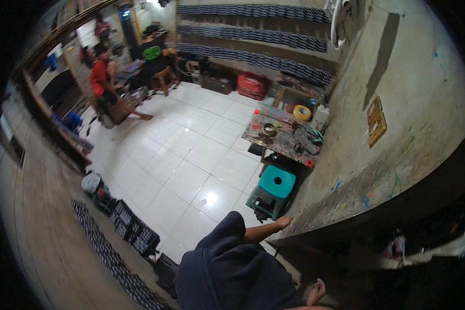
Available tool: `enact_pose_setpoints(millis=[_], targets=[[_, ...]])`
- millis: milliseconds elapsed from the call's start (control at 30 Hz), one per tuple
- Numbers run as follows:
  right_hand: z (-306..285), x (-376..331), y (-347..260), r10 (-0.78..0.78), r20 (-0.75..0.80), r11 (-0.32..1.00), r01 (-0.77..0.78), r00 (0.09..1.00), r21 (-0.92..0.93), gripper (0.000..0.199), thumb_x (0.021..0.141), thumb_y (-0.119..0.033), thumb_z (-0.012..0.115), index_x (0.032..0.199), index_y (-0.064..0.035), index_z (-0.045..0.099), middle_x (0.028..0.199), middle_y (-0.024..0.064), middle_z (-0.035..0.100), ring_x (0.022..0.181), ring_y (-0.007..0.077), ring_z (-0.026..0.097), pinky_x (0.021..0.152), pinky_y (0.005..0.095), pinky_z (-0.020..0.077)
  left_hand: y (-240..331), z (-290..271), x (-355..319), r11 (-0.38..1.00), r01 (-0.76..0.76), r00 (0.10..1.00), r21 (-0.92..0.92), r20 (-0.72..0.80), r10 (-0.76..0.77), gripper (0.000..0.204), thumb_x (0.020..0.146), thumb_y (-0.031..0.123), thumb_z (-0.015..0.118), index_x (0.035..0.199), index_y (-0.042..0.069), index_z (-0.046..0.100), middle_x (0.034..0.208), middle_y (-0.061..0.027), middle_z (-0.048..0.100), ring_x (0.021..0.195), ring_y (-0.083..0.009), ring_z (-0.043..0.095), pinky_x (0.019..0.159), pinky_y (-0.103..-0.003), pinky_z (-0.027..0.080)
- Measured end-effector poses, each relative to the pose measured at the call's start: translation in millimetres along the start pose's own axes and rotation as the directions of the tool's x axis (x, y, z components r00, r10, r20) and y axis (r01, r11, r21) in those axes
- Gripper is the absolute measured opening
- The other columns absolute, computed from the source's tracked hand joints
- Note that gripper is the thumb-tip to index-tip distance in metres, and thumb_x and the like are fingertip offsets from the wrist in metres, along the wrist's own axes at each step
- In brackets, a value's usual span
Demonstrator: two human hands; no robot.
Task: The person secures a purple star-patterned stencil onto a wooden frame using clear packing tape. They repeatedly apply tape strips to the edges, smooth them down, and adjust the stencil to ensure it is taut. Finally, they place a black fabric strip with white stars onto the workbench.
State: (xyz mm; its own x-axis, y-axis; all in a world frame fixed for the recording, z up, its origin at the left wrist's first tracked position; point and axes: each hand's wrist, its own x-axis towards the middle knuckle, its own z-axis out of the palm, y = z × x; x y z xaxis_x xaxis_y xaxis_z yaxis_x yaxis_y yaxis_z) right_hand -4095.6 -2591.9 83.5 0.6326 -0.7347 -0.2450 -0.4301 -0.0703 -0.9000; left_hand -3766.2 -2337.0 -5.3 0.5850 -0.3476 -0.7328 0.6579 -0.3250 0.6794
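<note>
My left hand [283, 222] reaches out from a dark blue sleeve [227, 227] toward the lower edge of the stained wall [341, 175]. Its fingers point at that edge and hold nothing I can see; whether they touch it I cannot tell. Lower down, my right hand [317, 291] hangs beside my body with loosely bent fingers and nothing in it. Just beyond the left hand stands a green plastic stool [277, 181] with a round hole in its seat. A dark object [265, 203] is by the stool's near side.
A cluttered low table [281, 139] holds a red-capped bottle [256, 120] and a yellow tape roll [301, 112]. A red bag [252, 86] lies by the far wall. One person in red [99, 77] and another in black [152, 49] sit at far left. Patterned bundles [134, 227] line the left wall.
</note>
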Motion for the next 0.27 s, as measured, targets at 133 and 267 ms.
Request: enact_pose_setpoints(millis=[133, 267], targets=[[0, 89, 1, -0.13, 0.199, 0.979, 0.157, 0.971, -0.127, 0.018, 0.094, 0.002, 0.053, 0.1, 0.0006, 0.07, 0.092, 0.0099, 0.07, 0.069, 0.0153, 0.059, 0.059, 0.0325, 0.0505, -1, 35, -22, 0.985, -0.114, 0.993, -0.128, -0.032, 0.111, 0.086, 0.095, 0.068, 0.039, 0.155, 0.008, 0.028, 0.161, -0.0153, 0.025, 0.145, -0.0392, 0.028, 0.111, -0.055, 0.033], [-61, 179, -6, 0.034, 0.586, 0.94, 0.173, 0.809, -0.293, 0.016, 0.091, -0.013, 0.066, 0.101, -0.0028, 0.073, 0.085, 0.0136, 0.068, 0.069, 0.0201, 0.063, 0.062, 0.0386, 0.0549, -29, 60, -23, 0.785, -0.596, 0.791, -0.167, -0.29, 0.539, 0.067, 0.098, 0.057, 0.041, 0.147, 0.012, 0.045, 0.144, -0.008, 0.048, 0.128, -0.0238, 0.045, 0.106, -0.045, 0.036]])
